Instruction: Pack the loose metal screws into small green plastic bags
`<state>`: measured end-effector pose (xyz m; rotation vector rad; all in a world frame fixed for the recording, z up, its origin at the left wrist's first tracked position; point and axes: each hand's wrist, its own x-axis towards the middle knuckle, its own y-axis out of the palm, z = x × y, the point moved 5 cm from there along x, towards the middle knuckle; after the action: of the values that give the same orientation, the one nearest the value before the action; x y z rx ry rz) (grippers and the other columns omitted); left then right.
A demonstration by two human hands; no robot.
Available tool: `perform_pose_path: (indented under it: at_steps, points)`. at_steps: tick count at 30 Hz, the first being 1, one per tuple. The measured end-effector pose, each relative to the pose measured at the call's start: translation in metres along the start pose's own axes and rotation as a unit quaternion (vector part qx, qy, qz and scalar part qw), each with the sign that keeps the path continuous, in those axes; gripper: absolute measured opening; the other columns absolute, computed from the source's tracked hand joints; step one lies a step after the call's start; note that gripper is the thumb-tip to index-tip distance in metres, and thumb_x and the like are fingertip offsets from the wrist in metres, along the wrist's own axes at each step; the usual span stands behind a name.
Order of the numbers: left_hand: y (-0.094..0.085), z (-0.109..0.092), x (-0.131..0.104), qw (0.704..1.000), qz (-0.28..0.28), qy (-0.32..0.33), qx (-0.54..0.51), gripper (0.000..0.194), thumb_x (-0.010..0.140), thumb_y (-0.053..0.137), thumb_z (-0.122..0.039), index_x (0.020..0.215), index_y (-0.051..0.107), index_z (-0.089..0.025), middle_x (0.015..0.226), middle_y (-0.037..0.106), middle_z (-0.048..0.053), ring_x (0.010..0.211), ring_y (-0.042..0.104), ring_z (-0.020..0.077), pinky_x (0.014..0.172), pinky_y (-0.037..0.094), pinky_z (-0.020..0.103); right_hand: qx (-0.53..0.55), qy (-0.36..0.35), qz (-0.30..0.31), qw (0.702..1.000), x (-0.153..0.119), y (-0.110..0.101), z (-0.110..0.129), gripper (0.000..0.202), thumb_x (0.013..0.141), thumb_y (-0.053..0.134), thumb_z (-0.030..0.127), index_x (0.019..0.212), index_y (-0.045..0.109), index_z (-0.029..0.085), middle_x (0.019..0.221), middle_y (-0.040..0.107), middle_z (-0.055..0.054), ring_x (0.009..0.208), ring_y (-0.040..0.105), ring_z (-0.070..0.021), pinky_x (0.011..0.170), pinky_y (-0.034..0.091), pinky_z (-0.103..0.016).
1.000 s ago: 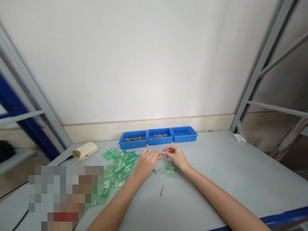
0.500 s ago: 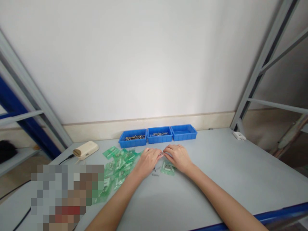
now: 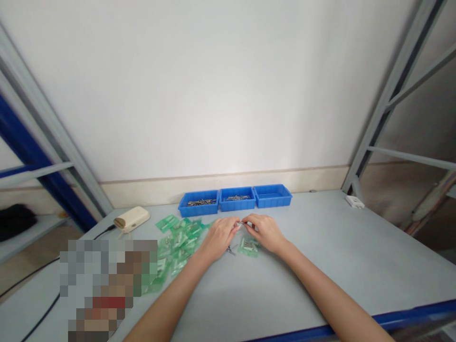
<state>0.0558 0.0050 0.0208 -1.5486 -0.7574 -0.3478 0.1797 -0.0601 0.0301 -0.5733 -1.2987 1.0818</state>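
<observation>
My left hand (image 3: pixel 220 236) and my right hand (image 3: pixel 265 231) meet fingertip to fingertip above the table. Both are closed in a pinch on a small metal screw (image 3: pixel 241 223), which shows as a thin shiny piece between them. A few loose screws (image 3: pixel 232 251) lie on the tabletop by the left wrist, partly hidden by that hand. Just below my right fingers rests a green-tinted clear bag (image 3: pixel 248 247) with screws inside. Left of my left hand spreads a pile of similar green bags (image 3: pixel 181 240).
Three blue bins stand along the wall: the left bin (image 3: pixel 198 209) and middle bin (image 3: pixel 237 205) contain metal screws, and the right bin (image 3: pixel 273 202) shows a bare bottom. A cream device (image 3: pixel 132 218) with a black cable sits at left. A white block (image 3: pixel 355 202) lies far right.
A loose screw that lay nearest me on the table is gone from its spot. Both hands stay together, their fingers shifting slightly around the metal piece. The camera has turned slightly left.
</observation>
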Motion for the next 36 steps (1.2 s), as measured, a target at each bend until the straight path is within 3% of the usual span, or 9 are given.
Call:
perform_pose_path:
  at_steps: [6,12,18,25,30,36]
  points:
    - [0.0015,-0.0031,0.0000,1.000,0.025,0.012,0.009,0.025,0.097,0.035,-0.030,0.089,0.055,-0.017,0.083,0.064,0.001,0.075,0.058,0.0153,0.071,0.042,0.030,0.027,-0.013,0.014,0.999,-0.0013,0.0008,0.0022,0.018,0.088,0.050,0.015,0.100,0.063,0.019,0.093,0.064,-0.001,0.076,0.058,-0.0119,0.070,0.038,-0.024]
    - [0.0000,-0.0028,0.0006,0.999,0.006,0.024,0.026,0.034,0.098,0.031,-0.029,0.081,0.057,-0.016,0.078,0.063,0.002,0.072,0.057,0.0152,0.070,0.041,0.030,0.023,-0.009,0.011,1.000,-0.0031,0.0031,0.0024,0.016,0.091,0.050,0.023,0.100,0.063,0.018,0.092,0.065,-0.003,0.081,0.059,-0.0145,0.072,0.038,-0.025]
    - [0.0017,0.0003,-0.0013,1.000,0.003,0.011,0.015,0.029,0.098,0.034,-0.033,0.089,0.057,-0.016,0.083,0.065,0.002,0.075,0.059,0.0151,0.072,0.042,0.030,0.014,-0.018,0.016,1.000,-0.0035,0.0031,0.0018,0.019,0.093,0.046,0.026,0.099,0.062,0.018,0.092,0.065,-0.004,0.083,0.059,-0.0150,0.073,0.038,-0.026]
    - [0.0031,-0.0007,-0.0008,0.999,-0.004,0.025,0.027,0.037,0.099,0.029,-0.031,0.080,0.058,-0.016,0.077,0.064,0.002,0.072,0.058,0.0152,0.071,0.041,0.031,0.003,-0.014,0.025,1.000,-0.0028,0.0033,0.0042,0.015,0.091,0.051,0.023,0.101,0.061,0.019,0.090,0.065,-0.003,0.076,0.058,-0.0133,0.072,0.038,-0.026]
    - [0.0023,-0.0002,-0.0025,1.000,-0.008,0.008,0.021,0.031,0.098,0.033,-0.034,0.089,0.058,-0.017,0.082,0.065,0.002,0.074,0.059,0.0146,0.071,0.043,0.030,0.012,-0.008,0.010,1.000,-0.0041,0.0020,0.0024,0.016,0.092,0.048,0.024,0.099,0.061,0.019,0.091,0.065,-0.003,0.080,0.059,-0.0139,0.074,0.039,-0.026]
    - [0.0001,-0.0015,-0.0034,0.999,-0.022,0.023,0.039,0.033,0.098,0.033,-0.028,0.078,0.057,-0.017,0.074,0.062,0.002,0.070,0.058,0.0150,0.069,0.042,0.031,0.031,-0.021,0.009,0.999,-0.0037,0.0062,0.0044,0.015,0.090,0.049,0.020,0.101,0.060,0.020,0.092,0.065,-0.002,0.077,0.059,-0.0142,0.074,0.039,-0.028]
